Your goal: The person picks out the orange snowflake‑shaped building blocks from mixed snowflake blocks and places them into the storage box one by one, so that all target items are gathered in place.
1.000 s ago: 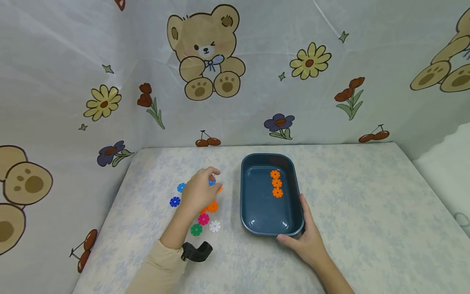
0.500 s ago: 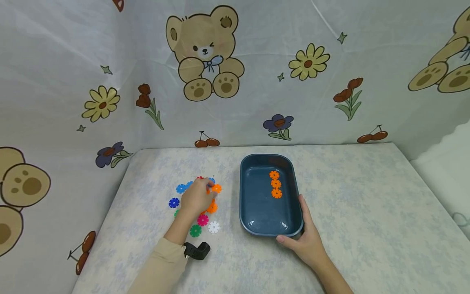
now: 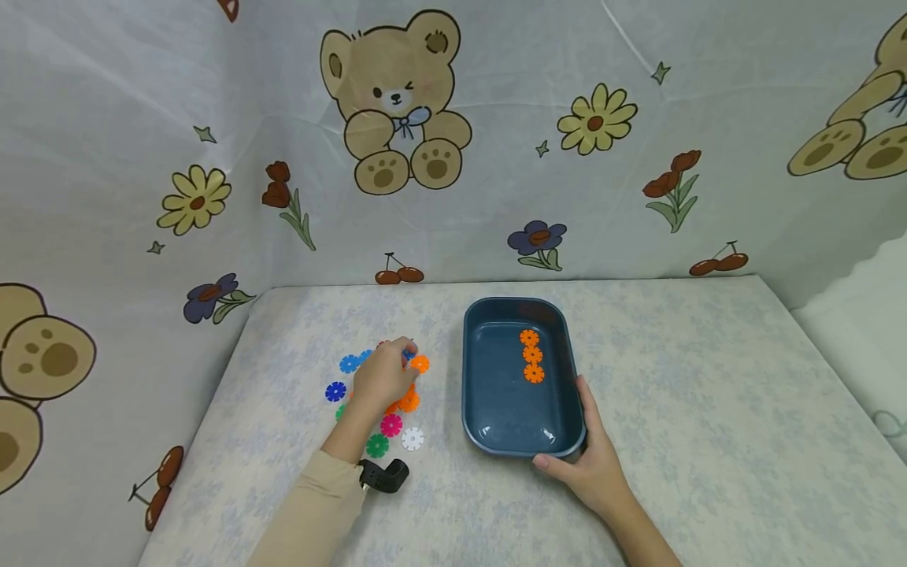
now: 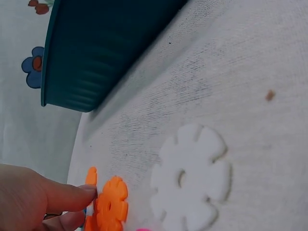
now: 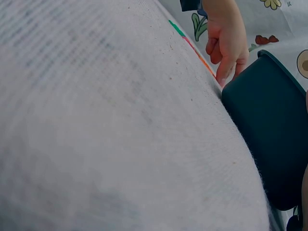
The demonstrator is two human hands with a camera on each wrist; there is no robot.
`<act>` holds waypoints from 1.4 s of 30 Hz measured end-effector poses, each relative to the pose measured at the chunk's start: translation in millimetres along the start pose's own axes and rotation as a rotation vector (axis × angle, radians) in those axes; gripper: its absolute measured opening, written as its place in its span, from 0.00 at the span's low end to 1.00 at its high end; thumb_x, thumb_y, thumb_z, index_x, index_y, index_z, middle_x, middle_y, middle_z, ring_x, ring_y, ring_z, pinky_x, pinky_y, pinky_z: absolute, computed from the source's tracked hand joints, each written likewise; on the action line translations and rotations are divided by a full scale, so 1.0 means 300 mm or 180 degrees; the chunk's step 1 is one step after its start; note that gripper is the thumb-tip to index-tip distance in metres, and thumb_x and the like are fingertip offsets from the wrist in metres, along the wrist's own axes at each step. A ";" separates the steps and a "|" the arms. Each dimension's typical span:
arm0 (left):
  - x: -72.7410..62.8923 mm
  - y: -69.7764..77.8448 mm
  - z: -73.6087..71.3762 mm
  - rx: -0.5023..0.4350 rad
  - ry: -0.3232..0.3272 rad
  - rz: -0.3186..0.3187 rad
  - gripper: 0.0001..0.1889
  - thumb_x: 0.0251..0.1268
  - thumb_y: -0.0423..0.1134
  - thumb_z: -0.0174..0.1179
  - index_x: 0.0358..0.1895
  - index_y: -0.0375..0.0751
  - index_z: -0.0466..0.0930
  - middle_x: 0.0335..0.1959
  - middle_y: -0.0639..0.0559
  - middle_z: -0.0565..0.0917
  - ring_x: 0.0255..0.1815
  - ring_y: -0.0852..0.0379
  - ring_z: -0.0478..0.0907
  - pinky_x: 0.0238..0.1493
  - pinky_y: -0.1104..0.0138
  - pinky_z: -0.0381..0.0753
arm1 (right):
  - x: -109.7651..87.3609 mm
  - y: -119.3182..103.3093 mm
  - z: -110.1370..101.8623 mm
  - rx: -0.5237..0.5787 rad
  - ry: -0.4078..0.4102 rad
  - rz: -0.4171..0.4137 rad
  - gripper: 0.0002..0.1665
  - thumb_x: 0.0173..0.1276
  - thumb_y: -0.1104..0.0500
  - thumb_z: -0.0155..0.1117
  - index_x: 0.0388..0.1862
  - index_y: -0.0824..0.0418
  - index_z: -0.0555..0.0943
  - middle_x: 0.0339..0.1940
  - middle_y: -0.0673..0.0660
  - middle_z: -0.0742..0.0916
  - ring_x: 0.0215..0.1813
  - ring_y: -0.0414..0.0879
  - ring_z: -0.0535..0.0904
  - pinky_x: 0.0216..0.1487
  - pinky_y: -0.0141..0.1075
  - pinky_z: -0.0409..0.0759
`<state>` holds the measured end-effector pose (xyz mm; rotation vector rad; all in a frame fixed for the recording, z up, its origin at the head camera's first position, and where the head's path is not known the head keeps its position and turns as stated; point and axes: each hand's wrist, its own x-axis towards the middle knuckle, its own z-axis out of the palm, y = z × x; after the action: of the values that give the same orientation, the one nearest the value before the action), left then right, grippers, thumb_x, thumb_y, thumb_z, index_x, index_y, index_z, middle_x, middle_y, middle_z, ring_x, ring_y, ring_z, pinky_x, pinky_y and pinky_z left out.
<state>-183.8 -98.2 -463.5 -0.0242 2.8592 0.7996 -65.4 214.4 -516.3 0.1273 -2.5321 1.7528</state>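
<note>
My left hand (image 3: 380, 378) is over a loose group of flower-shaped plastic discs, thumb and fingers bent down among them. In the left wrist view, its fingertips are close beside an orange disc (image 4: 111, 206); whether they pinch a piece is unclear. A blue disc (image 3: 407, 356) partly shows between thumb and fingers in the head view. My right hand (image 3: 598, 468) grips the near right corner of a dark blue tray (image 3: 496, 409), thumb at the front rim and fingers along the side. Three orange discs (image 3: 533, 354) form a line inside the tray.
Around the left hand lie a white disc (image 3: 412, 439), a green disc (image 3: 378, 446), a pink disc (image 3: 391, 425) and a dark blue disc (image 3: 335, 391), with several others partly covered. A patterned cloth (image 3: 468, 228) rises behind the table.
My left hand has come down and slightly back into the discs, and its fingertips have shifted a little among them since. The right hand keeps its hold on the tray.
</note>
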 end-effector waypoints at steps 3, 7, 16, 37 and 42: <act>0.005 0.000 -0.002 0.0005 -0.0048 -0.0003 0.12 0.67 0.40 0.64 0.51 0.50 0.81 0.30 0.50 0.75 0.20 0.54 0.69 0.19 0.68 0.64 | -0.001 0.002 0.000 0.0023 0.0000 -0.0012 0.77 0.46 0.63 0.83 0.83 0.44 0.39 0.84 0.47 0.50 0.82 0.42 0.49 0.67 0.12 0.51; 0.013 -0.002 -0.006 0.0035 -0.0132 -0.0007 0.10 0.67 0.41 0.63 0.50 0.50 0.81 0.35 0.49 0.75 0.24 0.53 0.71 0.21 0.67 0.67 | 0.000 0.003 0.001 0.0046 -0.0004 -0.0027 0.77 0.46 0.64 0.83 0.82 0.44 0.39 0.84 0.48 0.50 0.82 0.43 0.49 0.67 0.12 0.51; 0.020 0.005 -0.011 0.0081 -0.0275 0.0044 0.10 0.65 0.43 0.66 0.47 0.52 0.82 0.43 0.48 0.78 0.28 0.53 0.75 0.25 0.65 0.72 | 0.001 0.001 0.000 0.0102 -0.0003 -0.0077 0.77 0.46 0.65 0.82 0.82 0.43 0.39 0.84 0.48 0.50 0.79 0.29 0.48 0.68 0.13 0.51; -0.081 0.109 -0.061 -0.1264 -0.0107 0.0192 0.08 0.65 0.41 0.67 0.42 0.56 0.77 0.40 0.50 0.83 0.24 0.50 0.76 0.24 0.64 0.76 | 0.001 -0.001 -0.001 0.0128 0.0009 -0.0078 0.77 0.45 0.65 0.83 0.82 0.41 0.40 0.84 0.47 0.51 0.78 0.27 0.50 0.67 0.13 0.52; -0.136 0.228 -0.062 -0.1292 -0.0258 0.0493 0.08 0.64 0.43 0.67 0.40 0.58 0.77 0.37 0.55 0.83 0.27 0.52 0.76 0.26 0.64 0.75 | 0.001 0.000 0.000 0.0143 0.0001 -0.0081 0.76 0.46 0.65 0.83 0.83 0.47 0.40 0.84 0.48 0.50 0.78 0.26 0.50 0.67 0.13 0.52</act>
<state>-150.9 -50.6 -405.8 0.1748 2.5984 1.3651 -65.9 214.4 -516.3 0.1607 -2.4802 1.8010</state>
